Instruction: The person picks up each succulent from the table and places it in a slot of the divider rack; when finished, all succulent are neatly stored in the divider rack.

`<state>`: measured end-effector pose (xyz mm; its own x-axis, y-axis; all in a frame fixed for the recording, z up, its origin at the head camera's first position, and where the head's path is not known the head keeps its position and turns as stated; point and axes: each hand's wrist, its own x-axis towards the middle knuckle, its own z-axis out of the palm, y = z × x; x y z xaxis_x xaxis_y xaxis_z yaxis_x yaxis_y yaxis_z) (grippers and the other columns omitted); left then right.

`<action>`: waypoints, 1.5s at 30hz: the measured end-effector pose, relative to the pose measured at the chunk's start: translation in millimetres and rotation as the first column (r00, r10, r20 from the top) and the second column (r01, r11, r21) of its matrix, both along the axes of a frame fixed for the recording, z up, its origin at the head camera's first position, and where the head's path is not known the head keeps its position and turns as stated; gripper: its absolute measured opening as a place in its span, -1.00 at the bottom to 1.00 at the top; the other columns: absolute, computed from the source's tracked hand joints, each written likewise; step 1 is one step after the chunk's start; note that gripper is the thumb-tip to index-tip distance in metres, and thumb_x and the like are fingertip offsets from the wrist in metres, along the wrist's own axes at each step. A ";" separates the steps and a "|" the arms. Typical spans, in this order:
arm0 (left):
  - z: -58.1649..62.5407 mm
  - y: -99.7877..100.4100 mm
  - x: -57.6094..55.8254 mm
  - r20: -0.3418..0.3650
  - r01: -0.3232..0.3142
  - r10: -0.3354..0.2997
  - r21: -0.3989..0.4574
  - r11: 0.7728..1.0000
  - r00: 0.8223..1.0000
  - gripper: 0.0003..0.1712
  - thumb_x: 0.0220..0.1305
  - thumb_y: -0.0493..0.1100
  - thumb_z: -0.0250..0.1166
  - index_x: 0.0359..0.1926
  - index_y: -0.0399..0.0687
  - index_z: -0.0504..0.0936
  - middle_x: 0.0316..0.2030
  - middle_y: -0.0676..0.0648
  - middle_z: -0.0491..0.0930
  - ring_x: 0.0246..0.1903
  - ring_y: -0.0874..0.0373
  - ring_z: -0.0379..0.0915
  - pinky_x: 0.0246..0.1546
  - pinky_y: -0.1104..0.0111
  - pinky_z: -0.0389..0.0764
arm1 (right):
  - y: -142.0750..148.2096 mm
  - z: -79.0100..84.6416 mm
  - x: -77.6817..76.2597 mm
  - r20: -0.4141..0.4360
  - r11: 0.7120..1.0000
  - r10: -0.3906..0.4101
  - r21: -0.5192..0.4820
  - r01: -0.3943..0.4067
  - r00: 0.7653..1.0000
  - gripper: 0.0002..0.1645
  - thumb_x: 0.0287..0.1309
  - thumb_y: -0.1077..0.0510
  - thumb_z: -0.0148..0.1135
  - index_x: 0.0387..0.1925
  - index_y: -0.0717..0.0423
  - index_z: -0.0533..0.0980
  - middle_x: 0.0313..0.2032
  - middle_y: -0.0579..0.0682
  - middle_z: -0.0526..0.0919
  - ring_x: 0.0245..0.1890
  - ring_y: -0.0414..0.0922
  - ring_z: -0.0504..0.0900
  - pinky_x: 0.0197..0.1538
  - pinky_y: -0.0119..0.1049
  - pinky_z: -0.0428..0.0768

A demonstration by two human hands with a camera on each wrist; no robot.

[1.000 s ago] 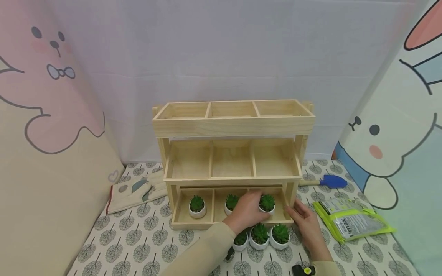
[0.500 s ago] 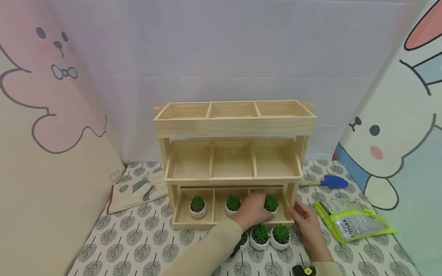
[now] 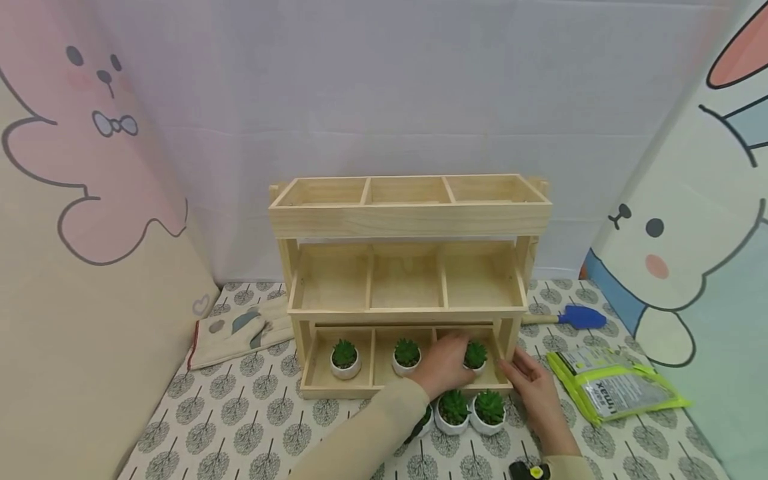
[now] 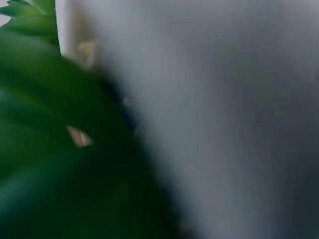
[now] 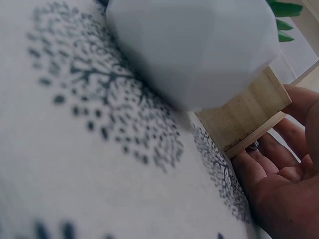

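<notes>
In the head view my left hand (image 3: 445, 365) holds a small potted succulent (image 3: 476, 357), green in a white pot, inside the right compartment of the bottom tray. Its fingertips are partly hidden behind the pot. Blurred green leaves (image 4: 45, 109) and a pale surface fill the left wrist view. At the bottom tray's right end, my right hand (image 3: 536, 393) grips the corner of the wooden three-tier shelf (image 3: 411, 220), thumb and fingers about the wood (image 5: 249, 109). Two more potted succulents stand in the left (image 3: 345, 360) and middle (image 3: 407, 355) compartments.
In front of the shelf stand potted succulents (image 3: 489, 410), one partly hidden by the left sleeve. Cloth gloves (image 3: 240, 333) lie at the left. A blue trowel (image 3: 581, 317) and a green-and-grey bag (image 3: 615, 383) lie at the right. The two upper tiers hold no pots.
My left hand has shifted right with the potted succulent, deeper into the right compartment. The right hand has stayed at the shelf's corner. The head view has shifted slightly.
</notes>
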<state>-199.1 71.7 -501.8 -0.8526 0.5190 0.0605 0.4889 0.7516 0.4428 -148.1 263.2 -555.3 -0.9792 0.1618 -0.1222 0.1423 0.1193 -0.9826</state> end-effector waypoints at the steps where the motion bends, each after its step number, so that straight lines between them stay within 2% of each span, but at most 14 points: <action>1: -0.3 0.2 -0.8 0.002 -0.002 0.002 0.007 1.000 1.000 -0.18 0.04 0.02 0.43 0.31 -0.07 0.35 0.16 -0.02 0.44 0.09 0.17 0.41 0.05 0.40 0.49 | 0.0 -0.5 -0.1 -0.001 1.000 -0.001 0.004 0.001 1.000 -0.21 0.23 -0.08 0.22 0.43 -0.16 0.15 0.38 0.06 0.21 0.31 0.04 0.28 0.16 -0.16 0.46; 6: -0.5 -0.3 -3.1 0.015 -0.011 0.011 0.032 0.999 1.000 -0.15 0.04 0.00 0.44 0.34 -0.08 0.32 0.20 -0.04 0.42 0.15 0.13 0.37 0.10 0.38 0.45 | -0.2 0.9 -0.1 0.007 1.000 0.004 0.007 -0.004 1.000 -0.19 0.22 -0.10 0.21 0.43 -0.15 0.14 0.38 0.06 0.20 0.33 0.04 0.26 0.18 -0.12 0.44; 17: -2.4 -1.5 -4.7 0.013 -0.026 0.026 0.006 1.000 1.000 -0.15 0.05 0.04 0.43 0.32 -0.13 0.33 0.14 -0.07 0.45 0.09 0.13 0.41 0.05 0.38 0.49 | -2.2 1.7 -0.6 0.012 1.000 -0.001 -0.012 0.001 1.000 -0.21 0.23 -0.07 0.21 0.43 -0.17 0.14 0.39 0.04 0.18 0.33 0.01 0.26 0.18 -0.14 0.43; 25: -1.6 -1.4 -4.3 0.053 -0.031 0.029 0.031 0.999 0.998 -0.09 0.07 0.03 0.42 0.40 -0.03 0.23 0.26 -0.02 0.35 0.18 0.14 0.34 0.09 0.37 0.47 | -1.3 1.0 -1.1 -0.001 1.000 -0.011 0.010 0.011 1.000 -0.20 0.24 -0.08 0.21 0.43 -0.13 0.14 0.38 0.08 0.20 0.32 0.06 0.28 0.16 -0.14 0.47; 33: 5.5 -7.9 1.7 0.067 -0.017 0.012 0.071 0.997 0.998 -0.12 0.08 0.02 0.41 0.38 -0.07 0.26 0.25 -0.05 0.35 0.15 0.14 0.36 0.05 0.35 0.50 | -0.3 -1.0 -1.0 0.001 1.000 -0.015 0.008 0.015 1.000 -0.21 0.22 -0.08 0.22 0.43 -0.12 0.17 0.37 0.08 0.24 0.30 0.06 0.31 0.11 -0.22 0.52; 39: 10.4 -17.8 9.4 0.095 0.008 -0.020 0.118 0.993 0.995 -0.11 0.07 -0.08 0.42 0.39 -0.04 0.22 0.27 -0.07 0.31 -0.01 0.21 0.41 -0.15 0.40 0.52 | 0.6 -4.1 -2.4 -0.010 1.000 -0.019 0.017 0.020 1.000 -0.22 0.22 -0.08 0.23 0.42 -0.14 0.18 0.37 0.08 0.24 0.30 0.05 0.30 0.10 -0.26 0.52; 45: 16.1 -26.1 18.5 0.069 0.026 -0.035 0.131 0.991 0.997 -0.15 0.02 -0.12 0.45 0.33 -0.13 0.31 0.21 -0.10 0.38 0.10 0.12 0.40 0.01 0.36 0.52 | 0.0 -5.2 -2.6 0.009 1.000 -0.029 0.002 0.029 1.000 -0.21 0.20 -0.08 0.25 0.41 -0.17 0.18 0.37 0.05 0.23 0.32 0.01 0.29 0.11 -0.25 0.50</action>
